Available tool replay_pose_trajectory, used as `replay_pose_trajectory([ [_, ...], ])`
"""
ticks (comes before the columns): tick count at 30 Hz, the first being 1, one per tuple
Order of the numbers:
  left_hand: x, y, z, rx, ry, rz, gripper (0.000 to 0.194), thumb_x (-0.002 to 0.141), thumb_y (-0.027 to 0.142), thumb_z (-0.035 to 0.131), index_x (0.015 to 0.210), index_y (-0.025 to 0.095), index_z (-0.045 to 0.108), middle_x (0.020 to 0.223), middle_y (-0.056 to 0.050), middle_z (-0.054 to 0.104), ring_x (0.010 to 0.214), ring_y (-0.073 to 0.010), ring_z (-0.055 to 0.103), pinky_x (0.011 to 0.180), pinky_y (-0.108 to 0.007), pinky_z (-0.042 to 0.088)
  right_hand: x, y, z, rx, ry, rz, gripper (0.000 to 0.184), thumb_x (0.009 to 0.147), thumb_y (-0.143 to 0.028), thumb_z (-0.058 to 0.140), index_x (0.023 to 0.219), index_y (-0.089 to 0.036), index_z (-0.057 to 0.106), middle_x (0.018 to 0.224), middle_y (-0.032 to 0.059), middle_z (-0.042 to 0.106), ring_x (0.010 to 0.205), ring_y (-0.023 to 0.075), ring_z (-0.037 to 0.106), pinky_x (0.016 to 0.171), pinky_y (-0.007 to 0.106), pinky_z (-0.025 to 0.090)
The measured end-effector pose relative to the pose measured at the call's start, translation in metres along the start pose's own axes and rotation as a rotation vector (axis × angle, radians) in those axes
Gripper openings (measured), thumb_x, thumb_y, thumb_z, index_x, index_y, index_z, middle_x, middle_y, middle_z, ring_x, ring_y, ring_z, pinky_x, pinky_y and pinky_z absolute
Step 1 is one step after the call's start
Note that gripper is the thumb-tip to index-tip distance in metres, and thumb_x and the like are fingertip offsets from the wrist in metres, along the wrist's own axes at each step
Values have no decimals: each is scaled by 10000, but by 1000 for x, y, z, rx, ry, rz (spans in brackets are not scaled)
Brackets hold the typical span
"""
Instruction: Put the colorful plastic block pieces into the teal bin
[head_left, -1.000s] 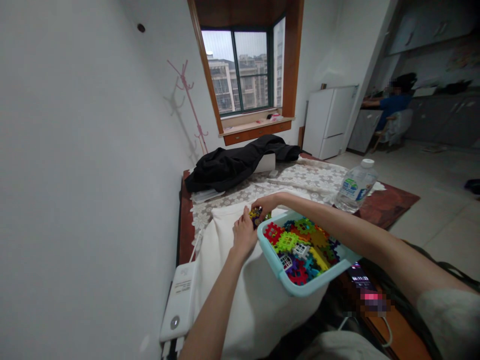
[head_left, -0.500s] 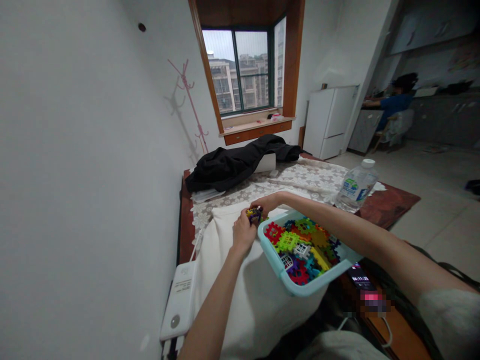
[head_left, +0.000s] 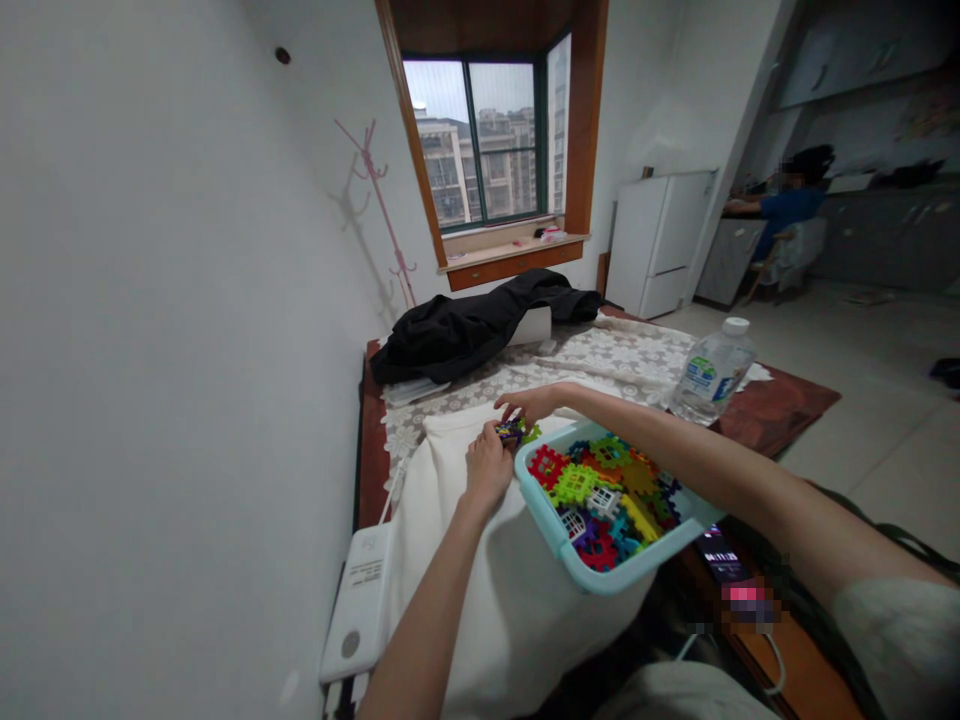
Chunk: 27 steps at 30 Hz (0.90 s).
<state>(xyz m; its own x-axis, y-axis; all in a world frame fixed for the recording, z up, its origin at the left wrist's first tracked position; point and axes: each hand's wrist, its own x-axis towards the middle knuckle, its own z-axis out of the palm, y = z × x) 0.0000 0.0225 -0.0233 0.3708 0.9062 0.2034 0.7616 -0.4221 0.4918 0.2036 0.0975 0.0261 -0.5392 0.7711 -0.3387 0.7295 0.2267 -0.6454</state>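
My left hand [head_left: 489,465] is closed round a small cluster of interlocking plastic building pieces [head_left: 510,432], purple and yellow with some green at its right side. Just above the cluster, my right hand [head_left: 534,402] arches with its fingers apart; whether a fingertip touches the pieces is hard to see. Both hands are over the white cloth [head_left: 450,440], beyond the near-left corner of a light blue plastic basket [head_left: 570,565]. Inside the basket lie many-coloured toothed building pieces [head_left: 577,483], some with window grids. My right forearm passes over the basket's far side.
A clear bottle with a white cap [head_left: 712,372] stands right of my forearm. Black clothing [head_left: 465,325] lies across the back of the lace-covered table. A white power strip [head_left: 360,600] sits by the left wall, a phone [head_left: 720,555] right of the basket. A person [head_left: 791,205] sits far right.
My right hand's fingers have lifted and spread a little above the cluster. The cluster sits slightly lower and flatter in my left hand. Basket and bottle look unmoved.
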Motion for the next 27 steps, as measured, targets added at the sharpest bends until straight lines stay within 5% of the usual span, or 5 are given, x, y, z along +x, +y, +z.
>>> replay_pose_trajectory([
  [6,0,1,0,20,-1,4,356,989,212,549,1337,164,490,1269,-200,727,1233,-340,679,1046,-449,481,-3,9,-10,-96,170,47,784,637,44,664,1385,-176,584,1196,118,798,908,212,758,684,220,543],
  [11,-2,2,1,19,8,6,349,999,231,557,1334,163,485,1276,-204,723,1260,-337,670,1054,-444,478,-1,4,-10,-102,289,-28,609,731,1,687,1308,-176,603,1253,111,759,968,193,735,698,199,523],
  [20,0,-1,5,29,18,23,376,1037,275,503,1381,140,430,1296,-225,724,1238,-345,689,1044,-460,493,5,-9,1,-1,119,-125,540,762,-16,660,1283,-139,591,1114,93,778,889,172,732,718,237,574],
  [27,0,-1,4,24,27,11,488,1024,307,546,1449,140,374,1336,-240,709,1256,-345,694,1054,-452,499,-7,-17,-1,-24,30,-153,608,764,-133,766,1348,-145,597,1359,118,719,1154,210,710,899,252,571],
])
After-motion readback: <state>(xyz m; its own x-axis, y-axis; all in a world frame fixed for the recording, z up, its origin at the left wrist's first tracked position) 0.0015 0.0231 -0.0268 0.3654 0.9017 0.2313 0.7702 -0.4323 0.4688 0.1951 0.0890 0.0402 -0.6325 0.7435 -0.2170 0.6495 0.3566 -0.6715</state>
